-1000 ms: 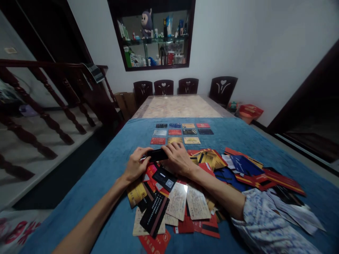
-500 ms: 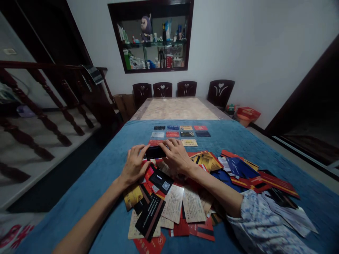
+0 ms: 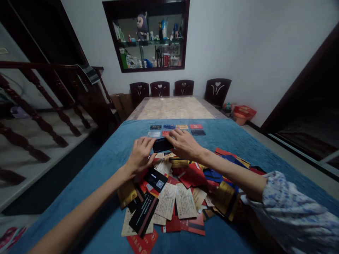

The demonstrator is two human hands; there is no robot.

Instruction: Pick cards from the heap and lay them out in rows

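Observation:
A black card [image 3: 162, 145] is tilted up between my two hands, above the far edge of a loose pile of cards. My left hand [image 3: 141, 153] pinches its left end, with the fingers on top and the thumb below. At the other end, the fingers of my right hand [image 3: 184, 144] close on the card. Beneath my wrists lie a black card with a QR code [image 3: 156, 179], cream cards [image 3: 166, 200], a red card [image 3: 193, 175] and a gold card [image 3: 225, 199]. Just beyond my hands, rows of cards lie face up, including a dark blue card [image 3: 198, 132]; my hands partly hide them.
A blue cloth [image 3: 106, 155] covers the near part of the long table [image 3: 176, 107]. Dark wooden chairs [image 3: 184, 87] stand at its far end. To the left runs a wooden railing [image 3: 37, 106]. A shelf niche [image 3: 152, 42] is set in the wall.
Both hands have moved forward and slightly right with the black card, now covering more of the laid-out rows. My right forearm has shifted right across the pile. The view has turned slightly.

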